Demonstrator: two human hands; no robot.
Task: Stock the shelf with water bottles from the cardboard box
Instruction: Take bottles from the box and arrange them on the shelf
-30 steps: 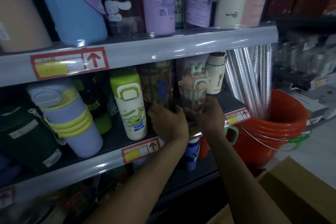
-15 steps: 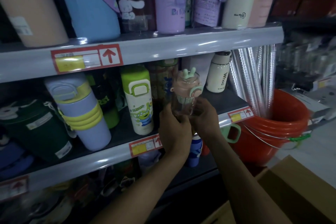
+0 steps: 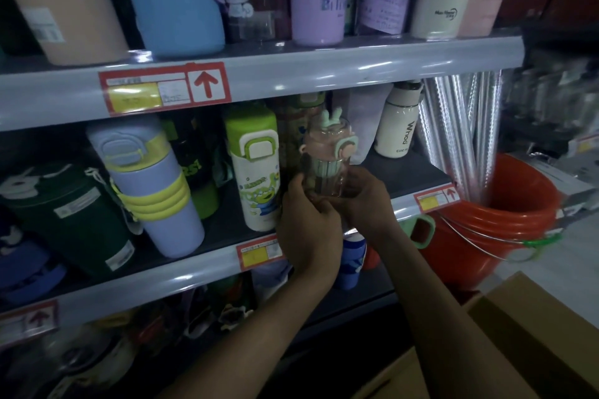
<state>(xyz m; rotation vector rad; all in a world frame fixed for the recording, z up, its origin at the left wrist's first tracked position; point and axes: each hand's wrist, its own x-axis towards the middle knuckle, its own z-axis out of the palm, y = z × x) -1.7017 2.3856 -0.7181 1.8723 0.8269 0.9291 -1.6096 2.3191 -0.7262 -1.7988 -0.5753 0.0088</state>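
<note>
A small clear pink bottle [image 3: 325, 155] with a pink lid and mint green ears stands upright at the front of the middle shelf [image 3: 207, 275]. My left hand [image 3: 308, 223] wraps its lower left side and my right hand [image 3: 366, 201] wraps its lower right side, so its base is hidden. It sits between a white and green alien-print bottle [image 3: 256, 172] on the left and a white bottle [image 3: 397, 126] further back on the right. The cardboard box [image 3: 518, 334] shows at the bottom right corner.
A lilac and yellow tumbler [image 3: 152, 185] and a dark green jug [image 3: 68, 220] fill the shelf's left part. Tall bottles line the upper shelf [image 3: 291, 74]. An orange bucket [image 3: 505, 220] holding shiny rolls stands on the floor to the right.
Both hands and the pink bottle stay at the shelf front, the bottle raised slightly higher in my grip. The view has shifted a little to the left.
</note>
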